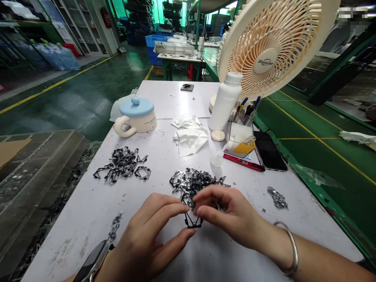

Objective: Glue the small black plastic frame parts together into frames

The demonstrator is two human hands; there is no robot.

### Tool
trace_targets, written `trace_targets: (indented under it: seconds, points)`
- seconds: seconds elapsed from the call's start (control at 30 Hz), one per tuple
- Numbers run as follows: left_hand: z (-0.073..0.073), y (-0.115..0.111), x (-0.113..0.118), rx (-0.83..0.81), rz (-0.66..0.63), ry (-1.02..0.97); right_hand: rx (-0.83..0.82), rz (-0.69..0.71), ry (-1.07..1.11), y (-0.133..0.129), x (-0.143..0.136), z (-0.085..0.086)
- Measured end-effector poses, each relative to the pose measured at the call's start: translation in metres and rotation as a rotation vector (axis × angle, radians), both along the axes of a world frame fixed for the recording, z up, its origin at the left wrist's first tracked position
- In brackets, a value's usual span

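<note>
The left hand (154,235) had a nearly closed grip on a black frame (194,223), the right hand's (232,211) fingertips close beside it. Bare tabletop (217,254) lay nearer the wearer; the phone (270,150) sat by the right edge.

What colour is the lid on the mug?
Light blue, knob included, on the lid; it shows best in the head view.

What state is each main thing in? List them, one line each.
Mug: lid on.
White bottle: capped, standing.
Phone: face up, screen dark.
White cloth: crumpled.
Pen holder: open-topped, in use.
Fan: cannot tell whether running.
Black frame: held by left hand.
</note>
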State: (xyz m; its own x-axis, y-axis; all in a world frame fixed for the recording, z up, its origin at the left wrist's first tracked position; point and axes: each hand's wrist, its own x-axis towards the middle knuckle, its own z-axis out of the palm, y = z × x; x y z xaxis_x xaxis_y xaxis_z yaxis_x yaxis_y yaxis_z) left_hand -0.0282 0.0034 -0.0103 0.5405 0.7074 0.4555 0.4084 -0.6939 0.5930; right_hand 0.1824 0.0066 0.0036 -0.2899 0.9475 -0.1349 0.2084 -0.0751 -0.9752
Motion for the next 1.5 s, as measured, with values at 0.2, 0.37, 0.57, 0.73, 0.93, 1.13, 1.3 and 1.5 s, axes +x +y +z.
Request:
trace_targets:
  seconds: [0.2,0.37,0.57,0.73,0.93,1.13,1.3,1.5]
  points:
    - [-0.003,0.002,-0.002,0.011,-0.01,-0.026,0.439,-0.487,-0.481,0.041,0.044,-0.008]
    - [-0.003,0.002,-0.004,0.084,-0.052,0.039,0.372,-0.479,-0.411,0.065,0.053,-0.025]
    - [-0.008,0.003,-0.004,0.024,-0.036,0.077,0.199,-0.419,-0.026,0.047,0.038,-0.003]
    - [-0.014,0.005,-0.005,-0.022,-0.018,0.081,-0.141,-0.313,0.491,0.027,0.027,0.012]
    - [-0.02,0.009,-0.005,-0.14,0.001,0.075,-0.286,-0.404,0.764,0.025,0.022,0.006]
    - [-0.015,0.014,-0.003,-0.148,-0.005,0.093,-0.331,-0.408,0.778,0.018,0.017,0.008]
    - [-0.012,0.014,-0.003,-0.165,-0.055,0.104,-0.364,-0.329,0.809,0.013,0.013,0.007]
    - [-0.017,0.011,-0.005,-0.198,-0.062,0.101,-0.378,-0.328,0.818,0.014,0.012,0.006]
